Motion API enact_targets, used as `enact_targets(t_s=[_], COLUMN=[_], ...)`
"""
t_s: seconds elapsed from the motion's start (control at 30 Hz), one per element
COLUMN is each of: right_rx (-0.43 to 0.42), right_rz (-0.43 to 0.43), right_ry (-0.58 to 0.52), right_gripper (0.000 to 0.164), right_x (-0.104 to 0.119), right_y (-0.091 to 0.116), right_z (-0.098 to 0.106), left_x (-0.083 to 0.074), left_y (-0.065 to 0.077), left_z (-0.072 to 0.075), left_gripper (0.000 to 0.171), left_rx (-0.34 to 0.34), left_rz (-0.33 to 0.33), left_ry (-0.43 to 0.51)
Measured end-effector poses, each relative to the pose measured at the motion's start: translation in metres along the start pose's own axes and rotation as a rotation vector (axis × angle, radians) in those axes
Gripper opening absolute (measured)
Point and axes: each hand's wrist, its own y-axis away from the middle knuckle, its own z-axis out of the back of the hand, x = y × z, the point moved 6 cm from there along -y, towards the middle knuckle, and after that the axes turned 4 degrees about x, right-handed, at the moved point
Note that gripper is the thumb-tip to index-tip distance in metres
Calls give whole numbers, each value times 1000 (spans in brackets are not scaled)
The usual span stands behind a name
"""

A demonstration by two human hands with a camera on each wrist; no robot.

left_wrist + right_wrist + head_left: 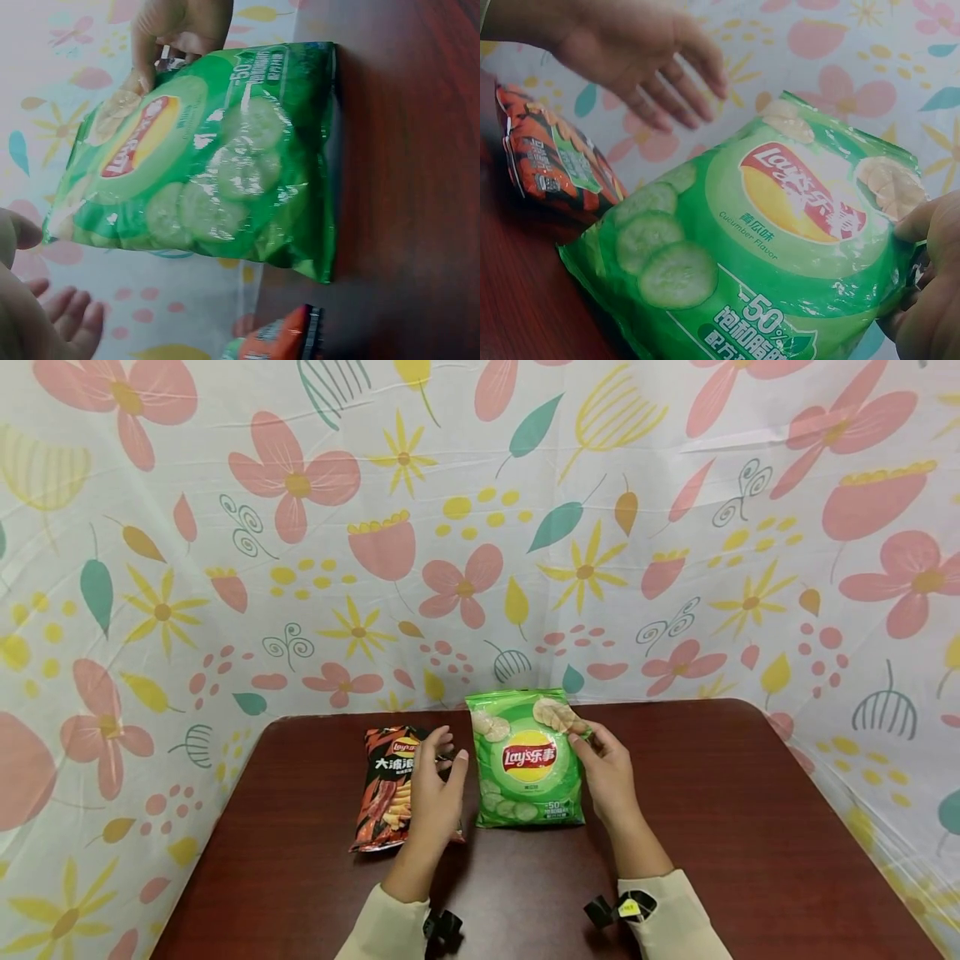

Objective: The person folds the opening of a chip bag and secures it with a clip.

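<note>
A green Lay's cucumber chip bag (527,758) stands upright near the back of the table, its front facing me. My right hand (606,768) pinches its right edge between thumb and fingers, as the right wrist view also shows close up. Left of the green bag, my left hand (438,793) is held apart from it with fingers spread and loosely bent, nothing in them. Behind that hand lies a black and orange Lay's chip bag (381,802), partly covered by the hand in the head view. In the left wrist view only a corner of the orange bag (285,334) shows.
The dark red-brown wooden table (712,827) has rounded back corners. A white cloth (480,468) printed with flowers and leaves hangs behind it and along both sides. Small black cameras (442,927) are strapped to both wrists over pale sleeves.
</note>
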Motion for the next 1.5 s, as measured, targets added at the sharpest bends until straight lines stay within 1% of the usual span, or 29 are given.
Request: enact_targets(t_s=[0.1,0.2,0.27,0.37,0.53,0.6,0.7,0.8,0.9,0.97,1.1,1.17,1.27,1.37,1.5], right_rx=[0,0,2,8,12,15,19,20,21,24,29,38,54,69,88], right_rz=[7,6,1,-7,-22,-27,-28,-26,-26,-22,-9,-6,-2,7,22], right_ry=[-7,1,6,12,34,46,53,53,50,46,37,39,41,41,32], right_gripper=[20,22,23,25,25,26,27,27,27,27,26,27,26,25,26], right_x=[2,3,4,6,5,5,6,7,7,8,10,11,11,12,14], right_y=[0,1,2,4,6,6,6,7,8,8,9,10,11,13,13], right_z=[0,-1,-1,-1,-1,-1,-2,-3,-4,-5,-6,-7,-9,-10,-12], left_x=[-13,-27,-35,-47,-63,-70,-78,-87,-95,-99,-106,-108,-109,-110,-110], left_y=[0,1,1,-2,-10,-14,-19,-23,-26,-30,-37,-39,-41,-42,-45], left_z=[4,4,3,1,-4,-5,-9,-13,-18,-21,-29,-35,-44,-50,-54], left_gripper=[39,38,41,42,41,42,42,42,44,46,49,49,45,41,38], left_rx=[-69,-107,-117,-121,-111,-104,-85,-55,-7,30,113,159,214,235,233], left_rz=[-101,-183,-219,-254,-309,-332,-371,-425,-467,-477,-465,-453,-448,-448,-435], left_ry=[-16,-20,-22,-31,-49,-71,-142,-255,-369,-438,-584,-660,-749,-793,-818])
